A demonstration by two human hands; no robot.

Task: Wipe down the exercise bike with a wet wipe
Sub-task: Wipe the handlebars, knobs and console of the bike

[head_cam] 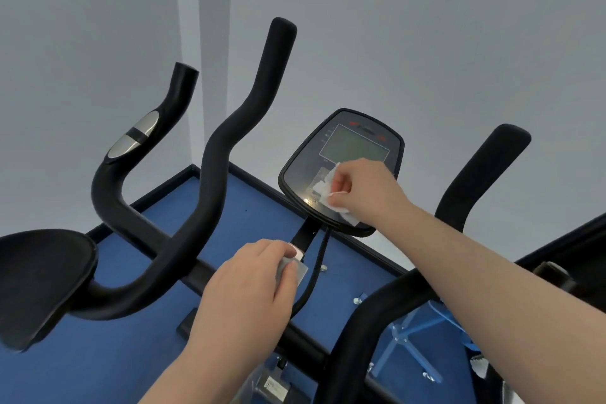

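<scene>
The exercise bike's black handlebars curve up in front of me, with the console and its grey screen mounted at the centre. My right hand is shut on a crumpled white wet wipe and presses it against the console's lower face, below the screen. My left hand holds a small silvery wipe packet near the console's mounting post, over the crossbar.
A black elbow pad sits at the left, and another padded grip rises at the right. Blue carpeted flooring with a dark border lies below. A blue metal frame stands at lower right. Pale walls are behind.
</scene>
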